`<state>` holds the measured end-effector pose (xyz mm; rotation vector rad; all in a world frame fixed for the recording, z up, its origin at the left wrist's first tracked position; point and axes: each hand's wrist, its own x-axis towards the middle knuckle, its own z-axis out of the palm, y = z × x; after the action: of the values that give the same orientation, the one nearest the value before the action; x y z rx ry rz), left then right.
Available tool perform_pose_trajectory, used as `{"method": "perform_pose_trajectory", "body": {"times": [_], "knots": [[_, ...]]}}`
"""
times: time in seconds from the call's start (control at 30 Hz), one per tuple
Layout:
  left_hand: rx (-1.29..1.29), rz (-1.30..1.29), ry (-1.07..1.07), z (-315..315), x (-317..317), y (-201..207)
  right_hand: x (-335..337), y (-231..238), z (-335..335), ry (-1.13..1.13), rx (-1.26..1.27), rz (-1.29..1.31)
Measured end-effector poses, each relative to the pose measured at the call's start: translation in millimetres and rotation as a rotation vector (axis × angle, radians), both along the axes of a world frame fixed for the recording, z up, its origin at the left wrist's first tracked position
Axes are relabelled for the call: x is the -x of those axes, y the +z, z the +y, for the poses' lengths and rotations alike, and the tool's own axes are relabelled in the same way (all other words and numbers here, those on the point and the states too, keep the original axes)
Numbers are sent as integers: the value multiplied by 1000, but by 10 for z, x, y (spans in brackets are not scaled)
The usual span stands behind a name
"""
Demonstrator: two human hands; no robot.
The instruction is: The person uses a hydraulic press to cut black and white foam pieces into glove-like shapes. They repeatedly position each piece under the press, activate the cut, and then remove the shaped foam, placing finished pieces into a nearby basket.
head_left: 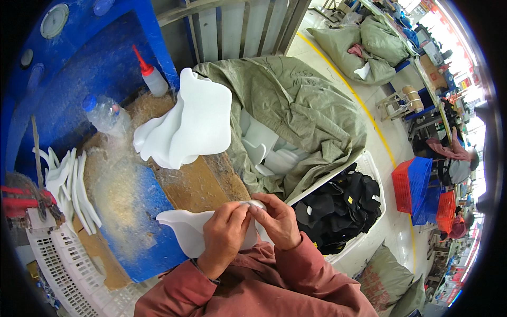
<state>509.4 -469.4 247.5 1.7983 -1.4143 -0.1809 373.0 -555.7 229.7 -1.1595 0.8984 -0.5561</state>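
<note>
A white, curved foam-like piece [182,224] lies across my lap edge, in front of the work table. My left hand [224,238] is closed on it, thumb and fingers pinched near its upper edge. Meeting it there, my right hand [277,219] pinches the same edge, fingertips touching those of the left. Whatever small detail sits between the fingertips is hidden. Just beyond, a stack of similar white pieces [198,119] rests on the brown board [203,182]. More thin white curved pieces [79,190] stand on edge at the left.
A red-tipped squeeze bottle [154,80] and a clear plastic bottle [107,115] stand at the back. The blue surface [150,253] carries pale dust. An open green sack [317,113] holds white pieces; a white bin [381,185] holds black items. A perforated white crate [63,264] sits left.
</note>
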Motion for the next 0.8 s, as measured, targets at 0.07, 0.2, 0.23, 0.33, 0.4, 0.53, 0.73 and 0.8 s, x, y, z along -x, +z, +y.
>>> {"method": "perform_pose_trajectory", "body": {"times": [0.07,0.2,0.23,0.33,0.4,0.53,0.73,0.8], "knots": [[20,45,-6,16,8,-37,47,-15,-44,-9,-75,-53],[20,182,-6,113,-108,-13,146,-26,-112,27,-157,-44],[14,218,-4,147,-153,14,162,-31,-104,18,-151,-35],[-92,104,-78,192,-311,80,197,-53,-83,30,-126,-51],[-124,59,-129,189,-380,98,215,-71,-62,45,-105,-95],[-143,7,-220,163,-455,63,247,-105,-42,75,-71,-167],[-139,64,-255,167,-481,10,244,-19,-85,145,-95,-192],[-141,143,-249,171,-478,8,232,78,-165,227,-72,-97]]}}
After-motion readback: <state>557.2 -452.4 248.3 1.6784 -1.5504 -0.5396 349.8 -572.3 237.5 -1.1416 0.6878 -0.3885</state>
